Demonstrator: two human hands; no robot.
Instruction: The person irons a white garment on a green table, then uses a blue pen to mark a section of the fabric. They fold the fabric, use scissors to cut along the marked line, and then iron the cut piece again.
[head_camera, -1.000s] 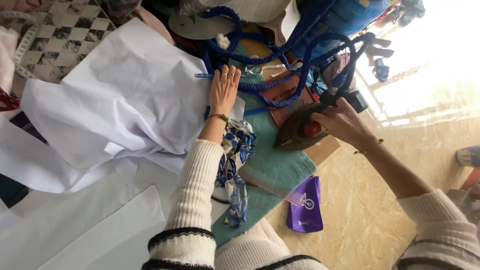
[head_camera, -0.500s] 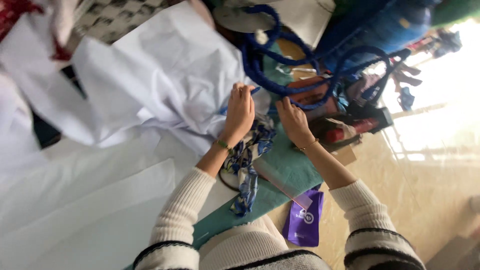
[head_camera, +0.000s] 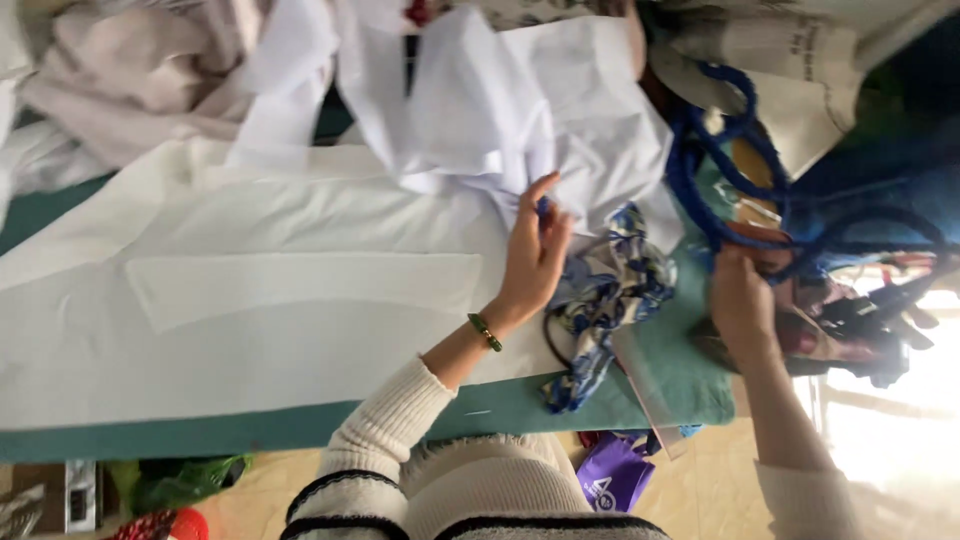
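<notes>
A small purple paper bag (head_camera: 612, 474) with a white mark sits at lower centre, below the worktop edge on the tan floor (head_camera: 700, 490). A folded white paper sheet with dark print (head_camera: 800, 75) lies at upper right.

The green-covered worktop (head_camera: 250, 432) runs across the frame; its near edge shows as a green strip along the lower left. Flat white fabric panels (head_camera: 280, 310) cover most of it, leaving open room at centre left. Crumpled white cloth (head_camera: 520, 120) is heaped at upper centre, with pale pink cloth (head_camera: 110, 80) at upper left.

The left hand (head_camera: 535, 255) (green bead bracelet at the wrist) rests at centre, fingers spread and extended, fingertips touching the crumpled white cloth's lower edge. Just beside it, to the right, lies a blue-and-white patterned scarf (head_camera: 600, 300).

The right hand (head_camera: 742, 300) is at centre right, fingers bent down onto a thick blue coiled cord (head_camera: 720, 170); whether its grip is pressed together cannot be told. A dark iron (head_camera: 860, 325) sits just right of it. Strong daylight washes out the lower right.
</notes>
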